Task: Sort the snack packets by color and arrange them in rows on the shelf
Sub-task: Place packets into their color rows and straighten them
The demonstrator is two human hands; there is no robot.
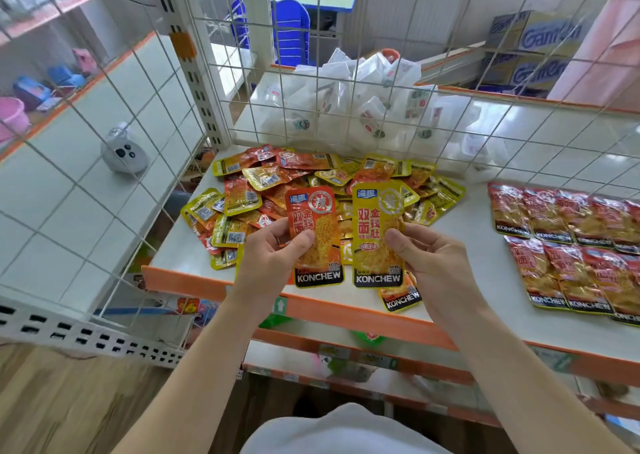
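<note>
red KONCHEW packet [320, 223], yellow KONCHEW packet [373, 223]

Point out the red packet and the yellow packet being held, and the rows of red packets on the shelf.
red packet [313, 211], head view, upper printed face
yellow packet [375, 214], head view, upper printed face
rows of red packets [547, 214], head view, a packet in the back row

Two hands [272, 258] [427, 258] hold one red packet [313, 216] and one yellow packet [375, 211].

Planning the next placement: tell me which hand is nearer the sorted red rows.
Right. The right hand is left of the red rows; the left hand is farther left.
</note>
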